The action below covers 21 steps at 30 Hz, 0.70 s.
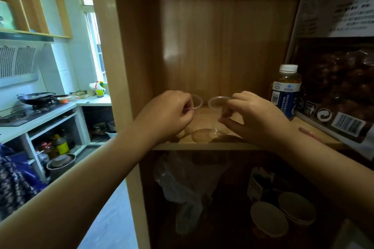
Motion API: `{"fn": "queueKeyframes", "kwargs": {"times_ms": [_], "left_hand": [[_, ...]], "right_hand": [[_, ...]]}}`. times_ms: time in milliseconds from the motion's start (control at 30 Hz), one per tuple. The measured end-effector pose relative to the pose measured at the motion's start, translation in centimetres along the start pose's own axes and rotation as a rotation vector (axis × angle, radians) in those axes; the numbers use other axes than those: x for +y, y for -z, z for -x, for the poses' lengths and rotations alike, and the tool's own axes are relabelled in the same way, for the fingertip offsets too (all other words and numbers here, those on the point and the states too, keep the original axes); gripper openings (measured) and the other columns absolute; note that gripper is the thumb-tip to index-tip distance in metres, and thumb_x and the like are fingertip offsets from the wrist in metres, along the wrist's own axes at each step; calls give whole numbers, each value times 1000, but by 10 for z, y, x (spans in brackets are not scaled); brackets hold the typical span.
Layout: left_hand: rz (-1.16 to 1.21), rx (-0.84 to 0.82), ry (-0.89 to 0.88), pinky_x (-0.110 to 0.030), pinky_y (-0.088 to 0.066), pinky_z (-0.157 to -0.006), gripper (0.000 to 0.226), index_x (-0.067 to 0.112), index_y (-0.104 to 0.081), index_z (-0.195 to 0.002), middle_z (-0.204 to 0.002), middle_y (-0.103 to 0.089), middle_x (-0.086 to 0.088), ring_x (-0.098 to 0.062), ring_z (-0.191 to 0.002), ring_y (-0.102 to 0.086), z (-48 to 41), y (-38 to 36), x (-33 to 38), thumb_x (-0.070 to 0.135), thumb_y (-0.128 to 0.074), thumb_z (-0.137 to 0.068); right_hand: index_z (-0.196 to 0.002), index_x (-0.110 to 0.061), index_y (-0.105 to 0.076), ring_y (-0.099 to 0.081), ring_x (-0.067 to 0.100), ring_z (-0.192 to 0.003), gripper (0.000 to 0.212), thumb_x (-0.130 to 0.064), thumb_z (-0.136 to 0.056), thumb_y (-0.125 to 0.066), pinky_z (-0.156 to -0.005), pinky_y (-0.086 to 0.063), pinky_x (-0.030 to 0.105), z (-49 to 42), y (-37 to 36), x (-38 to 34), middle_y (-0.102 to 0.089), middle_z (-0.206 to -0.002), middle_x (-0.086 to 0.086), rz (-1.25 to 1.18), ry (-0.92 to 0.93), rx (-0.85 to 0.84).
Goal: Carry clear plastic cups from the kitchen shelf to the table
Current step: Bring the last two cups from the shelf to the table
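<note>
Head view: one clear cup (217,107) pinched in each hand's fingers (226,110).

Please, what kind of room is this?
Most likely a home kitchen: a black wok sits on a gas stove under a range hood, beside a wooden pantry shelf.

Only 1 view exists: a wide-angle camera worn on the person's head, facing forward and slightly down into a wooden shelf unit (204,145) at close range. The shelf board crosses the middle of the frame, with both forearms reaching in from the lower corners. The left third of the frame looks past the unit, farther off, at a kitchen counter (60,111). Edges bow from lens distortion.
</note>
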<state>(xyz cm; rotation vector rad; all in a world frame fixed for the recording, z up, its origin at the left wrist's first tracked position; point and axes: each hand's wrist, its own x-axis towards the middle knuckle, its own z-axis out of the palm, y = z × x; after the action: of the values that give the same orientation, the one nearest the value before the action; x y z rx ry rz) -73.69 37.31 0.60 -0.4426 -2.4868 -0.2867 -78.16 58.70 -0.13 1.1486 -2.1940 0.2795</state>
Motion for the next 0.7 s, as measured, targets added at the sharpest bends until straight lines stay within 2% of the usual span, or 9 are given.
{"fn": "queueKeyframes", "kwargs": {"times_ms": [133,300,500,700], "left_hand": [[-39,60,-43,-24,-33,-59,6,22,-57,-81,-78,-57,7,-10,-75,-48,38,23,0,27,-56,-84],[-54,77,-27,-33,-41,-68,7,17,-59,-80,-77,-62,2,-16,-74,-53,99,60,-11,24,-57,-81],[-101,74,72,-25,-39,-65,4,20,-58,-79,-76,-57,12,-11,-73,-52,185,106,-43,21,-61,-82],[-204,75,252,-25,-35,-61,6,18,-60,-76,-75,-63,7,-12,-72,-50,289,163,-87,20,-64,-79]], "right_hand": [[-85,-31,-57,-42,2,-79,17,-45,-82,-47,-56,-30,10,5,8,-41,-49,-86,-17,1,41,-49],[-83,-26,-60,-46,5,-82,19,-41,-81,-48,-60,-35,13,4,11,-99,-56,-87,-11,-87,74,-54],[-77,-21,-61,-50,10,-79,14,-35,-80,-57,-60,-43,29,-10,-4,-180,-59,-84,-7,-214,100,-33],[-81,-14,-65,-55,18,-83,9,-23,-85,-63,-71,-47,35,-37,-42,-284,-62,-83,-4,-375,188,-22]]}}
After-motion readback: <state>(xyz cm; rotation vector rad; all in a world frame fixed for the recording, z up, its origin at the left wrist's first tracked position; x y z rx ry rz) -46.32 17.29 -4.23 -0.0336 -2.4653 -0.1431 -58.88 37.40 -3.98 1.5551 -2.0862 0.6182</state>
